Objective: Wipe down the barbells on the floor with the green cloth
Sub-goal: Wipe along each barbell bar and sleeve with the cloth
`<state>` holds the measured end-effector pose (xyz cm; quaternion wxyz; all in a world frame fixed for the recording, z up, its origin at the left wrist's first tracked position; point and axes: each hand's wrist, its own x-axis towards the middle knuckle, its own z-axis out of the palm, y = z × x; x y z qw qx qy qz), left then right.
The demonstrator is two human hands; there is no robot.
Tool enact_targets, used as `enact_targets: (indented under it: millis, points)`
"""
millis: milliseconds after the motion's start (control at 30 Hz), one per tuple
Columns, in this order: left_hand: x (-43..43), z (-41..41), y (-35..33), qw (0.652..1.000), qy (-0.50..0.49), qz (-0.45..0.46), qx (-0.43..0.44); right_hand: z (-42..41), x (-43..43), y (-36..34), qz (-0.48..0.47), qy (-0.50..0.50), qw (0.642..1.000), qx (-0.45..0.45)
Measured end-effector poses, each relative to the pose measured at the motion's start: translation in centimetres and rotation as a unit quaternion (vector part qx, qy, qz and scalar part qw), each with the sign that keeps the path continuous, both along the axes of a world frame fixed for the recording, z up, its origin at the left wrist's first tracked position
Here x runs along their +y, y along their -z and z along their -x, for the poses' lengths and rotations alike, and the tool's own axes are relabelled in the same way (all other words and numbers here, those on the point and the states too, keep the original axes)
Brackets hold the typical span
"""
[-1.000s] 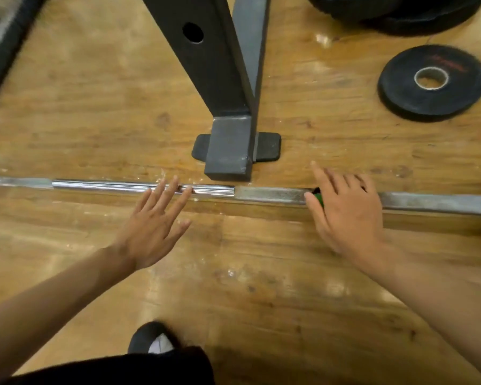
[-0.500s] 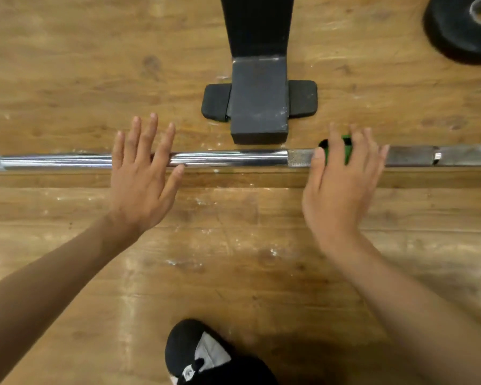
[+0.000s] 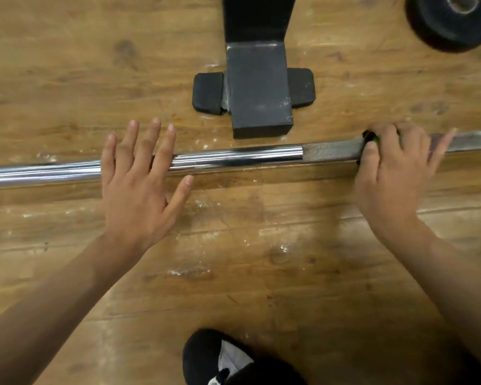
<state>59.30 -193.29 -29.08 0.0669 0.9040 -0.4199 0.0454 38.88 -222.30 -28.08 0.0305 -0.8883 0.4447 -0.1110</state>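
Right hand (image 3: 392, 168), right of frame: fingers curled over the barbell (image 3: 233, 158), thumb on the near side. It grips the green cloth (image 3: 376, 139) bunched round the shaft, and only a sliver of green shows past the thumb. The cloth sits on the dull knurled stretch, just right of where the smooth chrome ends.

Left hand (image 3: 139, 184), centre-left: flat, fingers straight and spread, laid across the chrome section and holding nothing. It looks like it's steadying the bar, though contact isn't certain.

The barbell lies across the mid frame on the wooden floor (image 3: 261, 273), edge to edge. A black rack foot (image 3: 257, 90) stands just behind it at upper centre, apart from it. A weight plate (image 3: 450, 23) is at upper right and a shoe (image 3: 220, 359) at bottom centre.

Progress, as a judgement: mid-wipe on this bar. The chrome is shiny, but I can't tell which parts are already wiped. The stretch right of the hand and the far left end likely remain. No other barbell is in view.
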Motion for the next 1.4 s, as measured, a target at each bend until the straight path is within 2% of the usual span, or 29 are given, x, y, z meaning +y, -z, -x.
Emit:
enact_targets:
  millis: [67,100,233,333,400,533,633,700,767,867,967,1033,1133,1233,1300,1400]
  points:
    - [-0.3,0.3,-0.1,1.000,-0.010,-0.002,0.005,-2.9,2.3,-0.2,-0.016,0.069,0.997,-0.024]
    - [-0.3,0.4,-0.1,1.000,-0.018,-0.003,0.006,-4.4,4.4,-0.1,-0.022,0.062,0.997,-0.029]
    - [-0.3,1.1,-0.3,0.999,-0.028,-0.019,0.003,-7.4,10.7,-0.1,-0.063,-0.158,0.984,-0.055]
    - [-0.2,1.6,-0.8,0.999,-0.029,-0.042,0.019,-4.9,7.4,-0.5,-0.049,-0.265,0.963,-0.023]
    - [0.0,2.2,-1.1,0.998,-0.037,-0.050,0.028,-2.0,3.4,-0.3,-0.026,-0.239,0.970,-0.023]
    - [-0.4,3.2,-1.4,0.995,-0.056,-0.073,0.038,4.5,-3.2,0.9,0.008,-0.088,0.996,-0.033]
    - [-1.7,4.4,-1.7,0.995,-0.007,-0.085,0.046,3.6,-2.4,1.1,-0.015,0.044,0.995,-0.085]
    - [-3.0,5.1,-2.0,0.994,0.044,-0.083,0.048,1.0,0.9,0.2,-0.040,0.088,0.991,-0.088]
    - [-4.0,5.6,-2.4,0.994,0.066,-0.080,0.038,-1.5,5.3,-0.8,-0.066,0.020,0.996,-0.064]
    - [-4.5,6.4,-2.4,0.993,0.075,-0.083,0.043,-2.9,9.8,-1.5,-0.116,-0.149,0.981,-0.037]
    - [-3.8,7.3,-2.0,0.991,0.057,-0.101,0.061,-1.0,7.1,-1.5,-0.109,-0.245,0.963,0.004]
    - [-3.5,8.1,-1.8,0.993,0.039,-0.093,0.061,1.8,3.6,-1.6,-0.088,-0.204,0.974,0.040]
    - [-3.8,9.6,-2.0,0.994,0.008,-0.085,0.070,5.3,-0.1,-2.2,-0.081,-0.066,0.993,0.060]
    - [-3.4,10.9,-2.0,0.992,0.005,-0.097,0.078,4.2,2.4,-2.5,-0.102,0.038,0.993,0.053]
    - [-2.4,11.3,-1.9,0.991,0.018,-0.110,0.080,1.8,7.0,-2.6,-0.102,-0.011,0.994,0.048]
    - [-0.9,11.8,-1.9,0.988,0.055,-0.121,0.079,-0.5,13.5,-2.6,-0.146,-0.188,0.971,0.034]
